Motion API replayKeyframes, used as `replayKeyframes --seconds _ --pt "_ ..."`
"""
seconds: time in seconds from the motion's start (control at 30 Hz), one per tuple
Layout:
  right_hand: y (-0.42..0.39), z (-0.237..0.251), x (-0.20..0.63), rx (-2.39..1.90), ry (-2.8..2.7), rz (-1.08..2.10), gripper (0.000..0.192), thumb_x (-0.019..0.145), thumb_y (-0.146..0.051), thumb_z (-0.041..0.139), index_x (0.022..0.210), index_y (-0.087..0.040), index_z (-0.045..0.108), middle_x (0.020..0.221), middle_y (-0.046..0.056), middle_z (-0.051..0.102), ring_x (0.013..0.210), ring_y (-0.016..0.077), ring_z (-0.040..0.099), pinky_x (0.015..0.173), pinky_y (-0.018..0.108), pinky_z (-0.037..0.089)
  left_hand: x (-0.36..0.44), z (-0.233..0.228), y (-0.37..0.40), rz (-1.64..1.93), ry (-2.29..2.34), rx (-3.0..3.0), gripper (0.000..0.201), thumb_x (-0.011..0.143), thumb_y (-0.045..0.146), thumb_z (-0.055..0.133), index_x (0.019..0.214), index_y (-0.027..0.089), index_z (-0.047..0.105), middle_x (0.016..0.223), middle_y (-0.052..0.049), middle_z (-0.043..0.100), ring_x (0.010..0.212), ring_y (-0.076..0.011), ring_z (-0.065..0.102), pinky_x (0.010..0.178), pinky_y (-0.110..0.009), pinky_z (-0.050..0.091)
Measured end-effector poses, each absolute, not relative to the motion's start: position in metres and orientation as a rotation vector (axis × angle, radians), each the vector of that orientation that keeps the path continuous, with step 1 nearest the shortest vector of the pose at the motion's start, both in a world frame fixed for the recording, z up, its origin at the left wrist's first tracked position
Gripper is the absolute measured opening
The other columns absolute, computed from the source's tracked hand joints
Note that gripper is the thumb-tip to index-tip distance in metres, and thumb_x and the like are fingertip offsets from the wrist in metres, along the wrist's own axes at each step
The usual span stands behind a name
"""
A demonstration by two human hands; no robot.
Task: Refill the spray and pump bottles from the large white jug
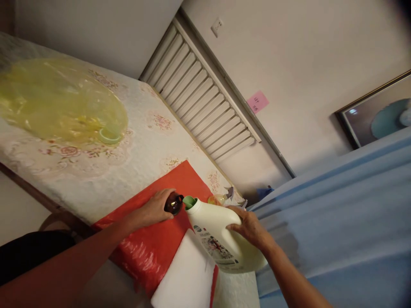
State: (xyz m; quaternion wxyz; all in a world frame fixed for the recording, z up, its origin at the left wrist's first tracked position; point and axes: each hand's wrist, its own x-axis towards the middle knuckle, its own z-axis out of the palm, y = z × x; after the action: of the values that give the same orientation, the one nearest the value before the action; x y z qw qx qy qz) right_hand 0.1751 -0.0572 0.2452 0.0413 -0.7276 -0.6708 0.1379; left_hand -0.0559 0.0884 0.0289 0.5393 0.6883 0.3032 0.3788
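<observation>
My right hand (pixel 248 226) grips a large white jug (pixel 221 237) with a printed label, tilted so its green spout (pixel 189 202) points at a small dark brown bottle (pixel 173 203). My left hand (pixel 156 207) holds that dark bottle upright on a red plastic sheet (pixel 154 248) spread over the table. The spout sits right beside the bottle's mouth; no liquid shows between them.
The table (pixel 141 141) has a pale floral cloth. A clear yellow plastic bag (pixel 61 102) lies at its far left. A white block (pixel 186 278) rests near the front edge. A blue sheet (pixel 337 222) covers the right side. A louvred vent (pixel 205 98) lines the wall.
</observation>
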Motion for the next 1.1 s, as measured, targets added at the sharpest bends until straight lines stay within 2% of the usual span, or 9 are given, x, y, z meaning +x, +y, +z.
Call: replayKeyframes --seconds 0.1,0.27,0.47,0.63,1.1 --pt "-0.056 0.247 0.173 -2.268 -2.040 0.421 0.054 0.075 -0.026 0.073 0.128 -0.024 0.063 0.122 0.006 0.070 0.104 0.0284 0.066 0.094 0.037 0.048 -0.052 0.021 0.091 0.876 0.727 1.714 0.076 0.055 0.019 0.068 0.128 0.022 0.050 0.135 -0.012 0.055 0.128 -0.0356 0.048 0.105 -0.044 0.040" --pt "-0.055 0.250 0.171 -2.297 -2.017 0.456 0.053 0.077 -0.025 0.069 0.130 -0.024 0.061 0.121 0.005 0.070 0.106 0.0268 0.066 0.096 0.036 0.047 -0.051 0.017 0.092 0.865 0.735 1.749 0.076 0.056 0.022 0.068 0.129 0.022 0.048 0.134 -0.011 0.056 0.127 -0.0360 0.049 0.103 -0.044 0.042" --pt "-0.054 0.253 0.169 -2.372 -2.009 0.432 0.054 0.075 -0.026 0.070 0.129 -0.025 0.061 0.107 0.002 0.074 0.100 0.0268 0.067 0.093 0.036 0.049 -0.049 0.013 0.093 0.884 0.718 1.766 0.073 0.058 0.022 0.067 0.128 0.025 0.047 0.132 -0.010 0.055 0.126 -0.0337 0.049 0.103 -0.045 0.042" --pt "-0.052 0.254 0.170 -2.388 -2.025 0.413 0.052 0.076 -0.028 0.069 0.127 -0.026 0.062 0.108 0.002 0.074 0.096 0.0257 0.068 0.087 0.033 0.050 -0.048 0.011 0.094 0.891 0.720 1.758 0.073 0.056 0.021 0.068 0.126 0.030 0.048 0.130 -0.007 0.057 0.124 -0.0341 0.050 0.101 -0.045 0.044" --pt "-0.051 0.257 0.168 -2.379 -2.070 0.396 0.044 0.076 -0.027 0.069 0.119 -0.024 0.064 0.101 0.001 0.074 0.089 0.0234 0.067 0.084 0.031 0.049 -0.048 0.011 0.093 0.899 0.726 1.784 0.072 0.058 0.023 0.067 0.127 0.024 0.048 0.130 -0.009 0.057 0.123 -0.0326 0.051 0.102 -0.043 0.042"
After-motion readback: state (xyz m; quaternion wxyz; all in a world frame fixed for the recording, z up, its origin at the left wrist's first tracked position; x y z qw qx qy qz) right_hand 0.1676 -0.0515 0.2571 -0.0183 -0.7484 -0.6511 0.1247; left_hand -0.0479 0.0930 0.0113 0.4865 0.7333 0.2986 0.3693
